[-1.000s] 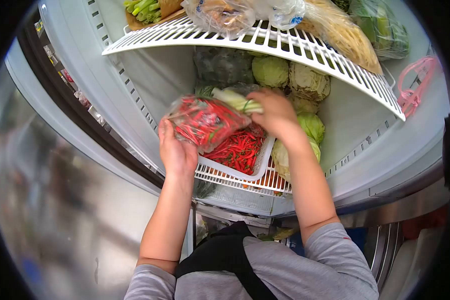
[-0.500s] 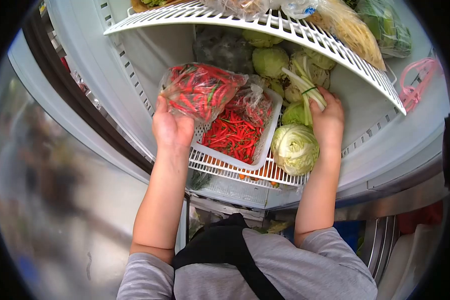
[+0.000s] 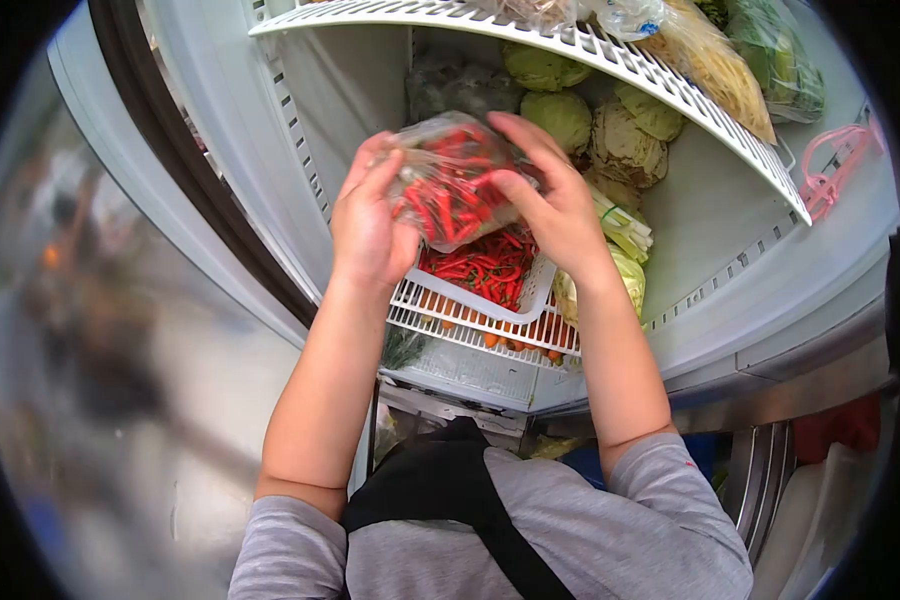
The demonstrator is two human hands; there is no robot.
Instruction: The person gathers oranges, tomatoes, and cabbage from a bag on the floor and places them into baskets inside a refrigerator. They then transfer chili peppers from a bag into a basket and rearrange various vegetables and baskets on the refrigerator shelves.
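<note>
Between my hands is a clear plastic bag of red chilies [image 3: 448, 190], slightly blurred and raised above a white basket [image 3: 536, 298]. My left hand [image 3: 368, 220] grips the bag's left side, with its fingers behind the plastic. On the other side, my right hand [image 3: 562, 210] is closed about the bag, its thumb across the front and its fingers along the far edge. Loose red chilies [image 3: 482, 266] fill the visible part of the basket below. Spring onions [image 3: 625, 230] lie beyond my right wrist, above a pale cabbage [image 3: 630, 275] that my forearm partly covers.
More cabbages [image 3: 558, 120] sit at the back of the fridge, beside a dark plastic bag [image 3: 460, 85]. A white wire shelf [image 3: 560, 42] holding bagged food overhangs them. Carrots [image 3: 515, 345] show beneath the lower rack. Pink string [image 3: 832, 175] hangs at right.
My right hand has let go of the spring onions, which now lie by the cabbages, and moved left onto the chili bag. My left hand has shifted slightly right with the bag.
</note>
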